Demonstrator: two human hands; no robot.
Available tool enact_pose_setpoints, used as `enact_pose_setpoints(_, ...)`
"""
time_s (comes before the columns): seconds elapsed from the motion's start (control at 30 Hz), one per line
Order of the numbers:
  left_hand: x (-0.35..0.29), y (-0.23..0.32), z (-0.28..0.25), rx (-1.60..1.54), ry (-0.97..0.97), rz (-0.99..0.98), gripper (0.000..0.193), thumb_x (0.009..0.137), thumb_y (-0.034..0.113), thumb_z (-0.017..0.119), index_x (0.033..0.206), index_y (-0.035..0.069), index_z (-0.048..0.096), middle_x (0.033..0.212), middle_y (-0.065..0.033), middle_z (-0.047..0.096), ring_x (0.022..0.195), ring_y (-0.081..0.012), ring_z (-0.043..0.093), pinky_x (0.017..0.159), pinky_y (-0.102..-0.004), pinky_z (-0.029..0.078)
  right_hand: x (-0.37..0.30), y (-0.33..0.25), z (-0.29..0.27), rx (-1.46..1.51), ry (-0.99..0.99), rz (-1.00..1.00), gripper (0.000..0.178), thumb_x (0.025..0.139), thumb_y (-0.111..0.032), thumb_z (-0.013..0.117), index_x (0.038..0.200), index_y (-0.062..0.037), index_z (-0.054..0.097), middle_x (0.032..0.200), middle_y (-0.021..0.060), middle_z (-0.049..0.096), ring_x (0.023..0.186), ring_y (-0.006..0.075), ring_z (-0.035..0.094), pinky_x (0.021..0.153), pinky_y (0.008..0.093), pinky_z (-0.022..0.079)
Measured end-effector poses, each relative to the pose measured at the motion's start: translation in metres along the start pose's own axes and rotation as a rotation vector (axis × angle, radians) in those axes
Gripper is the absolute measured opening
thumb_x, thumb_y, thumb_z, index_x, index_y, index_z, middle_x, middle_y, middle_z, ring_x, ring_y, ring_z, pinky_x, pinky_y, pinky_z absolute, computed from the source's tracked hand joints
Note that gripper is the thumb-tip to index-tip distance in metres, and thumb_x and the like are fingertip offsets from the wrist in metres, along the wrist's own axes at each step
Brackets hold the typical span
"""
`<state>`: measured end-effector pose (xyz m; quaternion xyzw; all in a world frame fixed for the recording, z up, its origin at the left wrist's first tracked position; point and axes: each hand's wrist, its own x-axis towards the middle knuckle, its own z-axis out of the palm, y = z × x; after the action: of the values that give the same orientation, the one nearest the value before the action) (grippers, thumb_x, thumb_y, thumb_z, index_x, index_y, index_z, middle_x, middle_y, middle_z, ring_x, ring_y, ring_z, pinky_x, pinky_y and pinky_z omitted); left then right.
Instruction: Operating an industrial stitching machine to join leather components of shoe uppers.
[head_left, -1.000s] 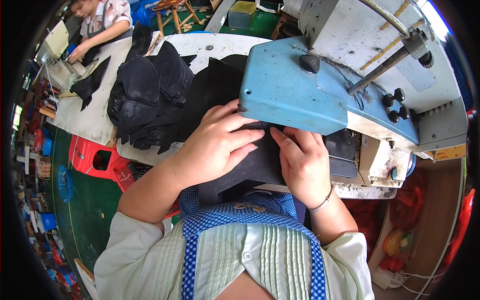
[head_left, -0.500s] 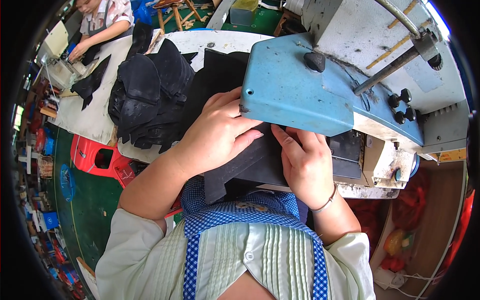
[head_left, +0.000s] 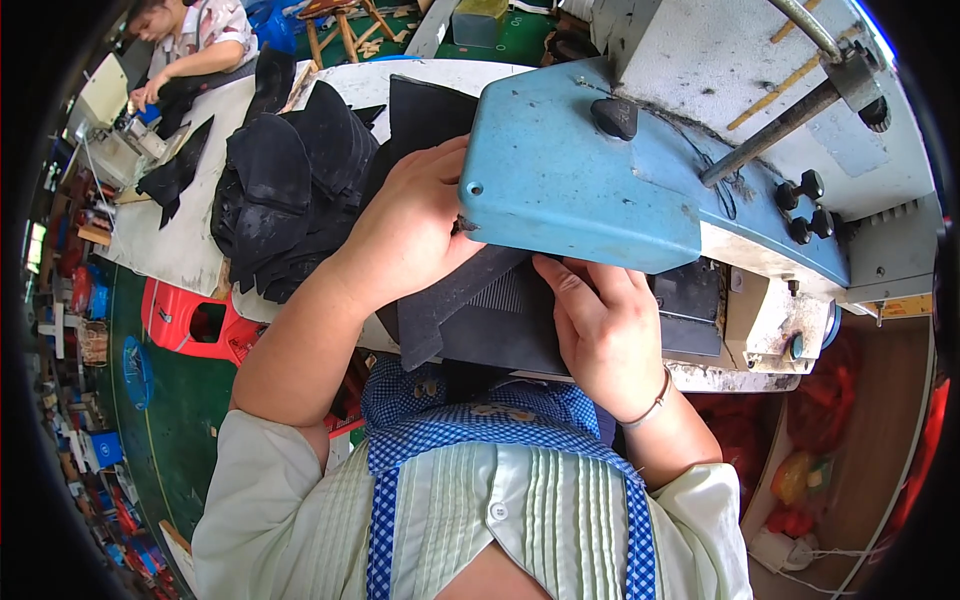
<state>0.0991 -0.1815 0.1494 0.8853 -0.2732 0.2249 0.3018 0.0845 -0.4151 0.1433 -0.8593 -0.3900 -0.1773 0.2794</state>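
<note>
Under the blue head of a machine (head_left: pixel 580 170) lies a black, flexible sheet piece (head_left: pixel 465 285) with a notched corner toward me. My left hand (head_left: pixel 415 225) is closed on it at the left of the head; its fingertips and thumb tip are hidden. My right hand (head_left: pixel 610 335) is bent at the front of the head, thumb and fingers drawn together at the piece's edge; the fingertips are partly hidden. Between the hands shows a ribbed dark plate (head_left: pixel 505 290). Another black sheet (head_left: pixel 425 105) lies beyond my left hand.
A heap of black cut pieces (head_left: pixel 290 190) lies on the white table (head_left: pixel 210 225) to the left. A red plastic stool (head_left: pixel 190 325) stands below it. A person (head_left: pixel 195 60) works at another machine at the far left. Right of me is a wooden compartment (head_left: pixel 860 440) with bags.
My left hand has drawn back up and left, and the black piece has shifted with it, uncovering the ribbed plate. My right hand has hardly moved. The view has shifted slightly.
</note>
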Motion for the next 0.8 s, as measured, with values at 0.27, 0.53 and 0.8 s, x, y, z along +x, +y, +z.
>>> enact_pose_setpoints(0.27, -0.006, -0.023, -0.003, 0.285, -0.050, -0.215, 0.033, 0.084, 0.018, 0.074, 0.116, 0.011, 0.071, 0.135, -0.0100, 0.063, 0.135, -0.0353, 0.052, 0.109, -0.0566, 0.041, -0.006, 0.005, 0.000, 0.082, 0.099, -0.021, 0.023, 0.080, -0.003, 0.076, 0.102, 0.0012, 0.071, 0.103, 0.0149, 0.067, 0.088, 0.0345, 0.066, 0.079, 0.0414, 0.055)
enact_pose_setpoints(0.53, -0.070, 0.014, -0.051, -0.305, -0.259, -0.163, 0.047, 0.082, 0.012, 0.075, 0.127, 0.002, 0.064, 0.135, -0.0125, 0.065, 0.131, -0.0281, 0.059, 0.119, -0.0525, 0.029, 0.012, -0.021, -0.013, -0.052, -0.399, -0.308, 0.083, 0.069, -0.035, 0.081, 0.140, -0.0006, 0.055, 0.151, 0.0148, 0.049, 0.140, 0.0339, 0.046, 0.111, 0.0479, 0.040)
enact_pose_setpoints(0.8, -0.155, -0.080, -0.067, -0.452, 0.797, -0.919, 0.022, 0.100, 0.014, 0.065, 0.117, 0.000, 0.066, 0.107, -0.0104, 0.072, 0.099, -0.0165, 0.069, 0.093, -0.0307, 0.052, -0.032, -0.050, 0.055, 0.179, -0.002, -0.816, 0.018, 0.075, -0.014, 0.068, 0.090, -0.0056, 0.070, 0.104, 0.0079, 0.065, 0.103, 0.0234, 0.064, 0.076, 0.0289, 0.053)
